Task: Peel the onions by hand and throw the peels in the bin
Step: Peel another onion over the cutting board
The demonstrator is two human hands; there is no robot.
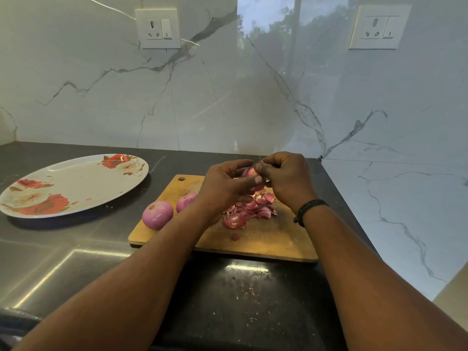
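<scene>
Above a wooden cutting board [266,239], my left hand [225,183] grips a small red onion [249,171], mostly hidden by my fingers. My right hand [286,173] pinches at the onion's top with thumb and fingertips. A heap of pink onion peels [249,210] lies on the board under my hands. Two peeled purple onions rest at the board's left edge: one [157,214] in front, another [186,200] partly behind my left wrist. No bin is in view.
A large oval plate [76,186] with red flower prints sits on the dark counter [76,249] to the left. Marble walls close off the back and right side. Two wall sockets [157,28] [379,27] are mounted high up. Small peel crumbs dot the counter in front.
</scene>
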